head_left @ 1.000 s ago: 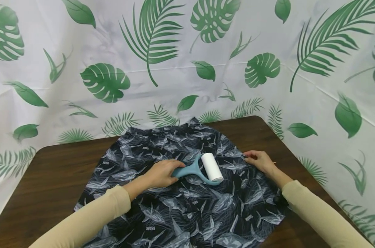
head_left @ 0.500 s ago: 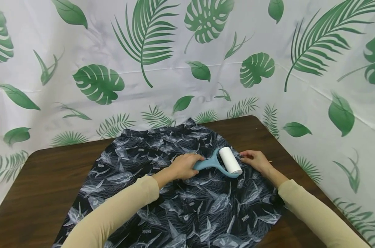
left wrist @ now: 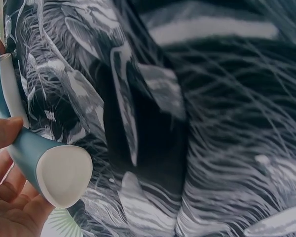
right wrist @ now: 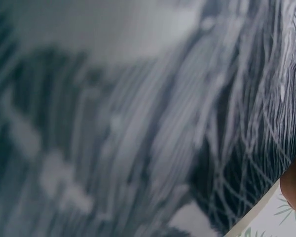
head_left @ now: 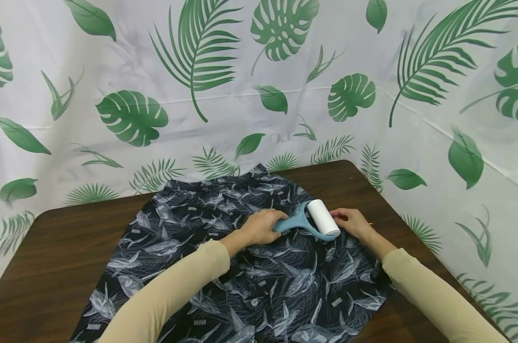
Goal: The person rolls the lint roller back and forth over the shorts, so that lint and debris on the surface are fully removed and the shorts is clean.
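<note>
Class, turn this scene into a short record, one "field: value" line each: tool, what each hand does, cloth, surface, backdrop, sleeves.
Tool: roller with a blue frame and white roll
Left hand: grips the handle of the blue frame
Right hand: pinches the right edge of the cloth, beside the white roll
Cloth: dark, with a grey-white shark print and the word SHARK, spread out
Surface: dark brown wooden-looking table
Backdrop: white with green leaves
Sleeves: cream
</note>
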Demonstrator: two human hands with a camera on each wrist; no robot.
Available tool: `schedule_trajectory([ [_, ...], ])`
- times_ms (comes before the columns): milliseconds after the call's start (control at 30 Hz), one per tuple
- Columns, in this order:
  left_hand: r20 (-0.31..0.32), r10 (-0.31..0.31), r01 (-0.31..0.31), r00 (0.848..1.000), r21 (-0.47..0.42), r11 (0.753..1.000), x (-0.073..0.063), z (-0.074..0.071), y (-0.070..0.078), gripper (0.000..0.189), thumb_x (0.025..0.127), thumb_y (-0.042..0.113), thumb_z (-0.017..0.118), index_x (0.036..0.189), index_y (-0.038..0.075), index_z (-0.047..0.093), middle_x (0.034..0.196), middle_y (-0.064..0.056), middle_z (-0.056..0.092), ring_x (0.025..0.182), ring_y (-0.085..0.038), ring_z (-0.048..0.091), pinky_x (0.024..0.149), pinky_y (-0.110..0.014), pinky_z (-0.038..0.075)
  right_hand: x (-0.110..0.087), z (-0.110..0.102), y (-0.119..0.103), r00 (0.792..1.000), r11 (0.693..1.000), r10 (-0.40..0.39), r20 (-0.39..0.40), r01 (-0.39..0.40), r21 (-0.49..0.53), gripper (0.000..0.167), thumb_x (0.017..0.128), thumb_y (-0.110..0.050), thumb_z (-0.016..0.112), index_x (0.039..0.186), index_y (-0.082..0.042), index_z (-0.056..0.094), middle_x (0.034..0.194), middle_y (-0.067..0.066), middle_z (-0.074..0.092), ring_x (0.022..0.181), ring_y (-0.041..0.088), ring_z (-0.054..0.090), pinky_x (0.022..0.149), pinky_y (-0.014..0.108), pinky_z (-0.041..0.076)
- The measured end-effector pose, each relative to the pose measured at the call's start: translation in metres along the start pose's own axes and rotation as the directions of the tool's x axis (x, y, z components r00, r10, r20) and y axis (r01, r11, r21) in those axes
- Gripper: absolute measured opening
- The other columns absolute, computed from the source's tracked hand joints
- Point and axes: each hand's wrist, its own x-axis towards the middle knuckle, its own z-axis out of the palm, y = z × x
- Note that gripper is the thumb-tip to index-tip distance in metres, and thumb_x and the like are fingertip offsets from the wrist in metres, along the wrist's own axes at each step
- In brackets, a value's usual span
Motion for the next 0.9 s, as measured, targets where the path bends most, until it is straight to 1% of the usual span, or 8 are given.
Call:
schedule_trajectory([
  [133, 0.002, 0.004, -0.004, 1.000, -0.007, 1.000, 0.001, 0.004, 0.003, 0.045, 0.086, 0.014, 0.067, 0.129, 0.010, 0.056, 0.117, -0.007, 0.062, 0.087, -0.018, 0.055, 0.072, -0.029, 0.042, 0.001, 0.002, 0.000, 1.000, 1.000, -0.007, 0.000, 0.007, -0.019, 0.023, 0.090, 0.001, 0.057, 0.109, 0.012, 0.062, 0.105, 0.027, 0.065, 0.092, 0.030, 0.061, 0.075, 0.031, 0.047],
  [233, 0.005, -0.004, 0.004, 1.000, -0.001, 1.000, 0.001, 0.007, 0.006, 0.046, 0.085, 0.015, 0.068, 0.129, 0.011, 0.056, 0.119, -0.007, 0.061, 0.089, -0.017, 0.056, 0.073, -0.029, 0.042, 0.002, 0.003, 0.000, 1.000, 1.000, 0.002, 0.006, -0.002, -0.023, 0.023, 0.090, 0.001, 0.055, 0.109, 0.013, 0.062, 0.106, 0.028, 0.064, 0.093, 0.031, 0.061, 0.075, 0.032, 0.047],
  [333, 0.005, -0.016, 0.016, 1.000, 0.015, 1.000, 0.000, 0.009, 0.008, 0.045, 0.085, 0.016, 0.069, 0.129, 0.012, 0.056, 0.120, -0.005, 0.061, 0.089, -0.016, 0.057, 0.072, -0.027, 0.043, 0.002, 0.004, -0.001, 1.000, 1.000, 0.007, 0.010, -0.006, -0.029, 0.024, 0.091, 0.001, 0.055, 0.110, 0.013, 0.062, 0.107, 0.028, 0.064, 0.095, 0.032, 0.061, 0.076, 0.032, 0.047],
  [500, 0.006, -0.036, 0.036, 0.999, 0.028, 0.999, -0.003, 0.012, 0.013, 0.045, 0.085, 0.018, 0.069, 0.128, 0.014, 0.057, 0.118, -0.004, 0.061, 0.084, -0.014, 0.055, 0.068, -0.026, 0.043, 0.003, 0.002, -0.002, 1.000, 0.999, 0.001, 0.011, 0.000, -0.034, 0.024, 0.091, -0.002, 0.056, 0.110, 0.011, 0.062, 0.107, 0.027, 0.065, 0.095, 0.034, 0.061, 0.077, 0.033, 0.047],
  [633, 0.010, -0.049, 0.048, 0.999, 0.029, 0.998, -0.004, 0.013, 0.018, 0.046, 0.084, 0.021, 0.069, 0.128, 0.016, 0.058, 0.120, -0.004, 0.061, 0.088, -0.016, 0.057, 0.066, -0.026, 0.043, 0.003, 0.002, -0.001, 1.000, 0.999, 0.016, 0.015, -0.015, -0.042, 0.024, 0.092, -0.003, 0.056, 0.111, 0.011, 0.063, 0.107, 0.026, 0.065, 0.093, 0.032, 0.061, 0.077, 0.034, 0.047],
  [767, 0.010, -0.043, 0.042, 0.999, 0.058, 0.997, -0.004, 0.013, 0.023, 0.045, 0.084, 0.023, 0.069, 0.127, 0.017, 0.058, 0.123, -0.003, 0.061, 0.090, -0.016, 0.059, 0.065, -0.025, 0.042, 0.003, 0.001, 0.001, 0.999, 0.998, 0.033, 0.019, -0.032, -0.054, 0.025, 0.092, -0.004, 0.056, 0.112, 0.009, 0.062, 0.108, 0.025, 0.064, 0.094, 0.032, 0.061, 0.078, 0.035, 0.046],
  [833, 0.010, -0.034, 0.034, 0.999, 0.074, 0.997, -0.005, 0.013, 0.026, 0.045, 0.083, 0.024, 0.069, 0.127, 0.018, 0.059, 0.123, -0.002, 0.061, 0.089, -0.015, 0.059, 0.064, -0.025, 0.042, 0.003, 0.000, 0.001, 0.999, 0.998, 0.031, 0.019, -0.030, -0.055, 0.025, 0.092, -0.004, 0.056, 0.113, 0.009, 0.062, 0.108, 0.025, 0.064, 0.094, 0.032, 0.060, 0.078, 0.036, 0.047],
  [900, 0.016, -0.027, 0.026, 1.000, 0.090, 0.996, -0.007, 0.012, 0.027, 0.045, 0.083, 0.024, 0.069, 0.126, 0.019, 0.059, 0.120, -0.001, 0.062, 0.084, -0.013, 0.058, 0.062, -0.023, 0.042, 0.002, -0.001, 0.002, 0.999, 0.998, 0.023, 0.024, -0.022, -0.056, 0.026, 0.092, -0.004, 0.056, 0.114, 0.009, 0.062, 0.109, 0.025, 0.064, 0.095, 0.032, 0.060, 0.079, 0.035, 0.047],
])
